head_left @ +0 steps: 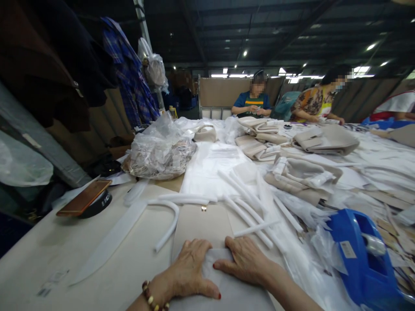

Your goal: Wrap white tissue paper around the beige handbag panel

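Bag, smooth beige, is half hidden under flat white paper, pressed by left hand and right hand, fingers spread; foam tubes at one o'clock.

Your left hand and right hand cover part of the white sheet, cut off at the bottom edge; the blue tape dispenser runs off the desk's right corner.

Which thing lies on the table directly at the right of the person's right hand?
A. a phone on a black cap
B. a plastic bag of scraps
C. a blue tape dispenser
C: the blue tape dispenser sits right of the right hand; phone and bag lie on the left.
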`<state>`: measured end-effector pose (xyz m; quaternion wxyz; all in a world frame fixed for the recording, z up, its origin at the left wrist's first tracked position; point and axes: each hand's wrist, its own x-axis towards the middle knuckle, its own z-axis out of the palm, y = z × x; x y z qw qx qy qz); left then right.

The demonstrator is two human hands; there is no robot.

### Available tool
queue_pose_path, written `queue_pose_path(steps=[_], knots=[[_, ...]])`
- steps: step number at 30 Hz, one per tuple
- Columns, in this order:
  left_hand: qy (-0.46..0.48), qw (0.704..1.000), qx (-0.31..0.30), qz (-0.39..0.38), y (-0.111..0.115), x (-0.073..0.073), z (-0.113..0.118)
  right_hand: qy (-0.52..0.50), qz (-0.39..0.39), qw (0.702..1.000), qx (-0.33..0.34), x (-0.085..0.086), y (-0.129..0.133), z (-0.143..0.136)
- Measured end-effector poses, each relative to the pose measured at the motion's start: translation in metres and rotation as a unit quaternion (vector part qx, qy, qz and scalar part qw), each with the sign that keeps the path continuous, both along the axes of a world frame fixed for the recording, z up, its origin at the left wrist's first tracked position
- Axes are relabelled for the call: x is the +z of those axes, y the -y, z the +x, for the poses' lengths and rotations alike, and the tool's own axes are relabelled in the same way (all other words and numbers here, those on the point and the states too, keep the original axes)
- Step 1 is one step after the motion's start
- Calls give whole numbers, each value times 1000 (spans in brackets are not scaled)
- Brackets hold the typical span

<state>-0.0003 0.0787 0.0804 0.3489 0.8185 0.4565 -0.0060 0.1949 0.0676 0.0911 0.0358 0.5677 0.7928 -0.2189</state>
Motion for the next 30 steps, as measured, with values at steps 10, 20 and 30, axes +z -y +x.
queue_pose_path(steps=[10,20,30], knots=[[-13,999,-43,19,-7,-22,0,-117,22,991,-54,5,-36,25],[-6,999,-36,40,-9,-40,-1,-87,115,988,-53,-14,-96,6],[51,998,45,2,-18,-50,12,-72,133,965,215,-7,-91,-119]])
